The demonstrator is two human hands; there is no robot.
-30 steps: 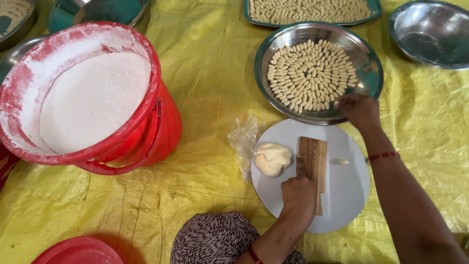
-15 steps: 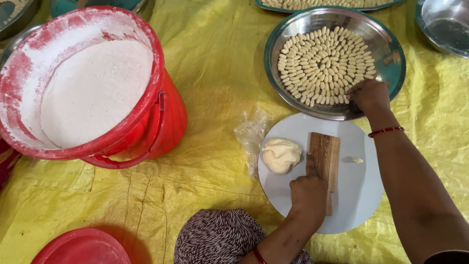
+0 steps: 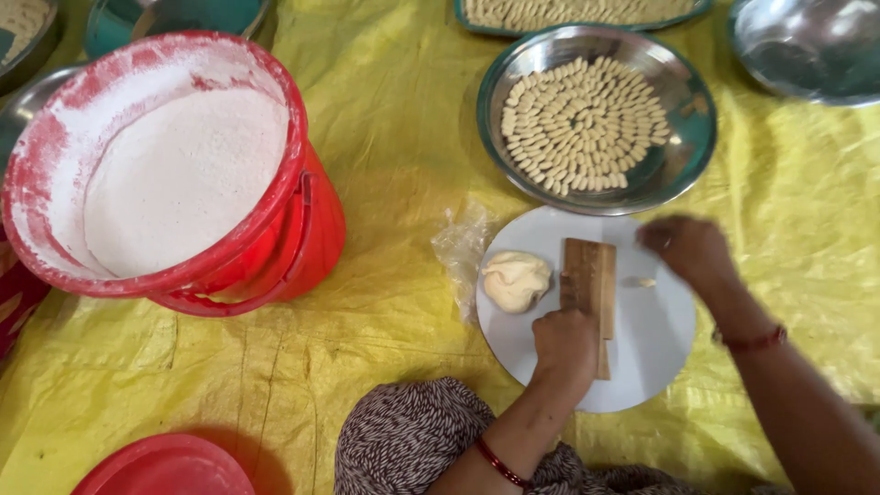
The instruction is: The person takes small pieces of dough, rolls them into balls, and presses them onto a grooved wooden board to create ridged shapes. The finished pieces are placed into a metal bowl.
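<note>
A round white plate (image 3: 655,344) lies on the yellow sheet in front of me. On it sit a lump of pale dough (image 3: 515,280) and a ridged wooden board (image 3: 588,280). My left hand (image 3: 564,346) grips the board's near end and holds it down. My right hand (image 3: 689,249) hovers over the plate's right side, fingers curled, close to a small shaped dough piece (image 3: 644,282); whether it holds anything is hidden by blur. Just beyond the plate stands a steel tray (image 3: 687,156) with several small shaped dough pieces (image 3: 577,124) laid in rows.
A red bucket (image 3: 298,229) full of white flour (image 3: 183,179) stands at the left. A crumpled clear plastic bag (image 3: 458,247) lies beside the plate. Another tray of pieces (image 3: 577,11), a steel bowl (image 3: 807,46), a teal bowl (image 3: 174,18) and a red lid (image 3: 165,467) ring the area.
My right hand has drawn back from the steel tray of shaped pieces to above the white plate. My left hand has stayed on the wooden board.
</note>
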